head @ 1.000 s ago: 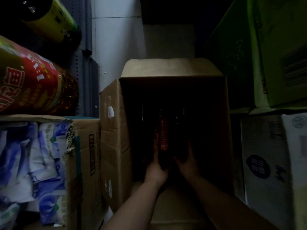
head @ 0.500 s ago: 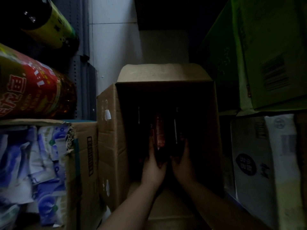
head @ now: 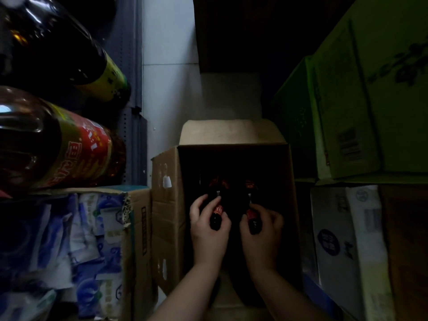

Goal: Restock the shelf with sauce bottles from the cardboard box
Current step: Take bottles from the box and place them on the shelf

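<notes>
An open brown cardboard box (head: 168,228) stands in the middle, its inside very dark. Both my hands are over its opening. My left hand (head: 208,230) grips the neck of a dark sauce bottle with a red label (head: 216,215). My right hand (head: 262,235) grips the neck of a second, similar sauce bottle (head: 252,218). Behind them, deeper in the box, the red tops of more bottles (head: 220,181) show faintly. The bottles' lower bodies are lost in shadow.
Two big oil bottles, one with a red label (head: 76,154) and one with a yellow label (head: 104,75), lie on the left above a carton with blue-white packs (head: 92,239). Green cartons (head: 370,100) and a white carton (head: 347,246) are stacked on the right. A pale wall (head: 169,89) rises behind.
Both hands have pulled back toward me and up, each now holding a bottle by the neck. The view has tilted down and the box sits lower in the frame.
</notes>
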Demonstrator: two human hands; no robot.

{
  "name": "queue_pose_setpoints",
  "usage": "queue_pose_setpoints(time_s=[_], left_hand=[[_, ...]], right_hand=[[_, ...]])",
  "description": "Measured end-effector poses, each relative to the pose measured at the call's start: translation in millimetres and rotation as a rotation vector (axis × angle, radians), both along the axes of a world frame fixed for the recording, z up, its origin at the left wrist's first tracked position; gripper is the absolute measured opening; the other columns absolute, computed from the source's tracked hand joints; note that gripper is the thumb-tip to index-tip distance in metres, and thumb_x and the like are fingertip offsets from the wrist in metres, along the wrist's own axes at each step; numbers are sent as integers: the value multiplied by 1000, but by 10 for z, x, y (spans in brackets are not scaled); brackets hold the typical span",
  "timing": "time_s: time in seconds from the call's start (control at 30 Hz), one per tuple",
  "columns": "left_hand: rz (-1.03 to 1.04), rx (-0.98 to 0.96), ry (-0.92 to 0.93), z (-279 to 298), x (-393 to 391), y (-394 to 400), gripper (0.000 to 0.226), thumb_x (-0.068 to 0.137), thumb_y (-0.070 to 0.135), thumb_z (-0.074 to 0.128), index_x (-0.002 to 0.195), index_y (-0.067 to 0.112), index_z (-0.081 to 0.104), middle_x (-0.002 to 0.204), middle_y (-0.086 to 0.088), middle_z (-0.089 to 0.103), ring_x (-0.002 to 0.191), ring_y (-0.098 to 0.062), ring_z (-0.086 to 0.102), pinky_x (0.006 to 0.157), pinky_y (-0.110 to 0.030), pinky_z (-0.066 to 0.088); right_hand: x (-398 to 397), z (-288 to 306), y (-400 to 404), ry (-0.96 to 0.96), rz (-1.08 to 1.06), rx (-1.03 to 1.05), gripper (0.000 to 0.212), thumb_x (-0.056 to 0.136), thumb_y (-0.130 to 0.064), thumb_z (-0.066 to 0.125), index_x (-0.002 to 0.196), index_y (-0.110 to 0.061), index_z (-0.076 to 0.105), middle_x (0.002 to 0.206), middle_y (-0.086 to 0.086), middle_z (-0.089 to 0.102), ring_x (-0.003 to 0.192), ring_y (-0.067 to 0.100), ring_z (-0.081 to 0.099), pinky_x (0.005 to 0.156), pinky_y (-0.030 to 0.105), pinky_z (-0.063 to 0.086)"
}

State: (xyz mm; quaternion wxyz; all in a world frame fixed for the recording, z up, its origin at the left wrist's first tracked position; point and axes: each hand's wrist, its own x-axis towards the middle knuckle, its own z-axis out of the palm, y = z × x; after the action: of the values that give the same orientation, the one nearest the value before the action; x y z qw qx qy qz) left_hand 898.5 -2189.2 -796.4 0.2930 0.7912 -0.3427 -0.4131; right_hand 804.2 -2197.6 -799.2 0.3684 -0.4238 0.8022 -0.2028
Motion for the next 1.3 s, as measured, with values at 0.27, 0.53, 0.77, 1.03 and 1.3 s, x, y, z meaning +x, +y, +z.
queue_pose_setpoints(time_s=[0.27, 0.53, 0.77, 1.03, 1.3], left_hand=[[-56, -230, -48, -142, 124, -250, 40, 73, 13, 80, 111, 18, 68, 127, 4, 54, 117, 20, 43, 101, 0, 32], [-20, -224, 43, -192, 198, -541, 31, 77, 22, 74, 105, 29, 62, 121, 19, 51, 123, 2, 47, 101, 0, 34], [-117, -296, 145, 221, 261, -674, 28, 78, 18, 74, 105, 16, 66, 112, 13, 63, 112, 8, 55, 96, -3, 39], [-156, -483, 144, 1515, 422, -538, 31, 76, 28, 72, 104, 20, 60, 102, 10, 66, 100, 0, 63, 86, -8, 46], [-151, -538, -37, 3368, 558, -463, 38, 79, 57, 59, 98, 24, 58, 93, 12, 67, 90, 0, 64, 76, -13, 49]], right_hand=[[6, -112, -440, 71, 145, -370, 26, 66, -8, 82, 90, -10, 72, 102, 9, 49, 94, 1, 43, 87, -4, 32], [-94, -260, -778, -86, 353, -428, 32, 79, -31, 65, 105, -11, 66, 111, -5, 58, 109, 9, 52, 95, 7, 34], [-159, 174, -828, -259, 312, -371, 32, 80, -36, 65, 105, -18, 60, 107, -1, 63, 103, 2, 56, 89, 1, 37], [-108, 1434, -662, -281, 347, -479, 23, 81, -40, 58, 103, -38, 51, 96, -10, 63, 93, 2, 60, 81, 3, 40], [50, 3237, -658, -263, 499, -583, 51, 86, -60, 46, 103, -13, 55, 96, 6, 63, 88, 16, 61, 78, 19, 49]])
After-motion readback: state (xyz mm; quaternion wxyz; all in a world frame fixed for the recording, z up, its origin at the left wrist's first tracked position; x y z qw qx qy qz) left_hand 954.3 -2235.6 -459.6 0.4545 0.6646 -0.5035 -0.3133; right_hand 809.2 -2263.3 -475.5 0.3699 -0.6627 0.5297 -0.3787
